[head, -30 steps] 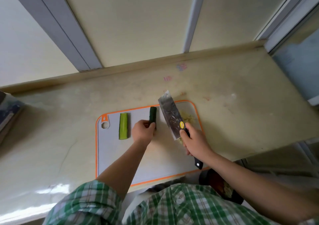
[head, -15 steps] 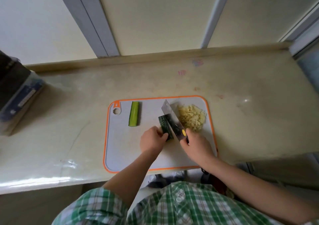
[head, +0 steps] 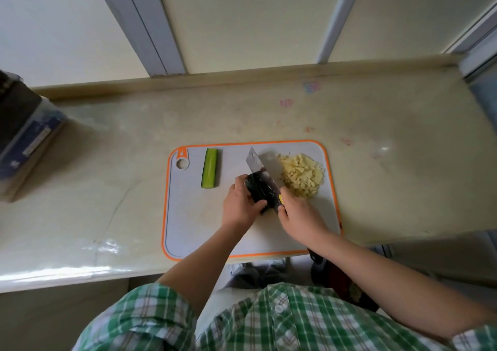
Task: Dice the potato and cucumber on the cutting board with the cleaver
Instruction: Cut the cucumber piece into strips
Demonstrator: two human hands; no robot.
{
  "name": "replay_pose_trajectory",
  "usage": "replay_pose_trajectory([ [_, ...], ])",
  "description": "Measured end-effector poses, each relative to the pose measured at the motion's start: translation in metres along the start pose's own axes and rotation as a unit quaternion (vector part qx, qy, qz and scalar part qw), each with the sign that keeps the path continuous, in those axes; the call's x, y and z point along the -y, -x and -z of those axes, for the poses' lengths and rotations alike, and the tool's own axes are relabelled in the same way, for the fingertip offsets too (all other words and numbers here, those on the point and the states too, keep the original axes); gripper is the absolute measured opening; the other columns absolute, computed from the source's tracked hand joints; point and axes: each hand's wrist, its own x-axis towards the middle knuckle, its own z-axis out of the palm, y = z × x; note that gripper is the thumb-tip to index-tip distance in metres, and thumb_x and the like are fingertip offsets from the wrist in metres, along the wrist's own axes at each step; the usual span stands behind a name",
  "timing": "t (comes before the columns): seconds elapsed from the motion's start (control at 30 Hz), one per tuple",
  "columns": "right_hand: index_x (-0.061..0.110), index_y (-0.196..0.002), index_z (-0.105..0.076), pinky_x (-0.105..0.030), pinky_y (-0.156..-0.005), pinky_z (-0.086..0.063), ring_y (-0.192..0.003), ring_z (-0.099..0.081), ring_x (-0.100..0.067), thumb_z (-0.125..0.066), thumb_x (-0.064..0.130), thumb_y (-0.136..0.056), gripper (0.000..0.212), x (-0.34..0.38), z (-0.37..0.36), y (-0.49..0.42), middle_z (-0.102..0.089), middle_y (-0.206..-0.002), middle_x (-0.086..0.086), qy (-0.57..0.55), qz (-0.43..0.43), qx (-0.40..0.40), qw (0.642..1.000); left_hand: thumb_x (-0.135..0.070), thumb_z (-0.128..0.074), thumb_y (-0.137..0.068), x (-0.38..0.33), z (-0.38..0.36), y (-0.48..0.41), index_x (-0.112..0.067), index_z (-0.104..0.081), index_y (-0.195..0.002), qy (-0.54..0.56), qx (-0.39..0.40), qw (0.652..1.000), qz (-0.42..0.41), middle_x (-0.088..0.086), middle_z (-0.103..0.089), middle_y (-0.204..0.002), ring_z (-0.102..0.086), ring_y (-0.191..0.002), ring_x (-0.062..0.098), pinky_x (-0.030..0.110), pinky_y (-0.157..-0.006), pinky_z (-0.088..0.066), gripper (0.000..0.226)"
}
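A grey cutting board [head: 204, 229] with an orange rim lies on the counter. A pile of diced potato [head: 302, 175] sits at its far right. A cucumber half [head: 209, 171] lies cut side up at the far left. My left hand [head: 240, 205] grips a second, dark-skinned cucumber piece [head: 254, 189] near the board's middle. My right hand [head: 298, 213] grips the cleaver [head: 259, 171] by its handle. The blade stands against the right side of the held cucumber piece, tip pointing away from me.
The beige counter [head: 107, 189] ends at a raised back ledge under a panelled wall. A dark box-like object [head: 24, 138] stands at the far left. The counter's front edge runs just under the board. A dark object [head: 347, 286] sits below the counter at right.
My left hand pulled the dark cucumber piece toward me to the board's middle. The cleaver came down beside it, uncovering the potato pile. The camera view shifted left.
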Motion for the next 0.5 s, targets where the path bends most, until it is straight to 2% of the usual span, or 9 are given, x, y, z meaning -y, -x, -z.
replay_pose_trajectory([
  [0.07,0.012,-0.108,-0.041,-0.033,-0.052,-0.030,-0.071,-0.059,-0.037,-0.043,0.016,-0.092,0.017,0.000,0.007,-0.004,-0.049,-0.071,-0.005,0.006,0.006,-0.009,1.000,-0.025,-0.071,-0.084,-0.001,-0.001,0.000,-0.018,-0.042,-0.132,0.018,-0.025,0.999,0.021,0.007,-0.064,-0.103,-0.062,-0.090,0.024,0.033,-0.079,-0.048,0.057],
  [0.17,0.014,-0.112,-0.040,-0.034,-0.053,-0.030,-0.073,-0.058,-0.038,-0.044,0.017,-0.091,0.022,0.000,0.020,-0.009,-0.050,-0.073,-0.006,0.013,0.018,-0.020,1.000,-0.024,-0.067,-0.089,-0.006,-0.001,-0.005,-0.015,-0.047,-0.126,0.064,-0.064,0.994,0.066,0.006,-0.067,-0.096,-0.064,-0.091,0.027,0.040,-0.084,-0.050,0.043],
  [0.27,0.016,-0.119,-0.036,-0.034,-0.051,-0.032,-0.071,-0.057,-0.037,-0.044,0.015,-0.088,0.032,0.000,0.032,-0.012,-0.046,-0.071,-0.003,0.031,0.041,-0.005,0.999,-0.020,-0.068,-0.088,-0.011,0.000,-0.010,-0.014,-0.054,-0.116,0.098,-0.078,0.987,0.104,0.002,-0.068,-0.092,-0.066,-0.088,0.024,0.038,-0.082,-0.052,0.032],
  [0.33,0.016,-0.121,-0.035,-0.034,-0.050,-0.034,-0.070,-0.057,-0.036,-0.043,0.013,-0.088,0.034,-0.001,0.037,-0.013,-0.052,-0.073,-0.006,0.047,0.060,0.007,0.997,-0.016,-0.071,-0.085,-0.012,0.000,-0.013,-0.014,-0.056,-0.112,0.112,-0.077,0.984,0.119,0.002,-0.068,-0.090,-0.066,-0.086,0.024,0.039,-0.082,-0.054,0.031],
  [0.5,0.013,-0.118,-0.036,-0.035,-0.050,-0.035,-0.069,-0.056,-0.035,-0.042,0.011,-0.087,0.032,0.000,0.043,-0.015,-0.052,-0.073,-0.008,0.062,0.069,0.034,0.995,-0.015,-0.075,-0.081,-0.011,0.000,-0.016,-0.017,-0.057,-0.105,0.109,-0.086,0.982,0.128,-0.003,-0.063,-0.082,-0.064,-0.082,0.020,0.033,-0.077,-0.053,0.029],
])
